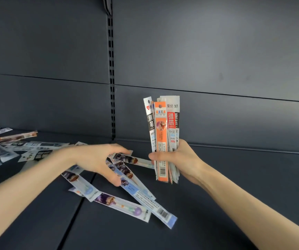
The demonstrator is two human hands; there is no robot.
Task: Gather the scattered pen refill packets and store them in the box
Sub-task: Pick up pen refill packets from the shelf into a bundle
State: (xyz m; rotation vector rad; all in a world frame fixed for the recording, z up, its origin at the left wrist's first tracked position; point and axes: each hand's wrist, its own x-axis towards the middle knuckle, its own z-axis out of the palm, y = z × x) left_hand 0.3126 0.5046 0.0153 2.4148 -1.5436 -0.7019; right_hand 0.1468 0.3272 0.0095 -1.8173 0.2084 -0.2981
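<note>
My right hand (pixel 179 159) is clenched around the lower part of an upright bundle of long, narrow plastic pen refill packets (pixel 170 123), with my thumb across the front. An orange packet with a barcode (pixel 161 141) faces me, and white, black and red printed ones are fanned out behind it.

My left hand (pixel 94 159) is released. It is palm down, with the fingers spread and fairly straight over a loose cluster of packets lying flat. My thumb tip touches a long white packet with a pale blue edge (pixel 150 202). My fingertips reach the near end of a white packet with a dark picture (pixel 136 160), whose far end points toward the bundle. Nearest me lies a white packet with a purple picture (pixel 123 204), crossed by the blue-edged one.

Farther left, a wide scatter of more white and dark packets (pixel 9 150) overlaps in a heap. Everything lies on a dark grey metal shelf (pixel 217 195). Behind it are a matching dark grey back panel (pixel 217 60) and a slotted black upright (pixel 111 69).
</note>
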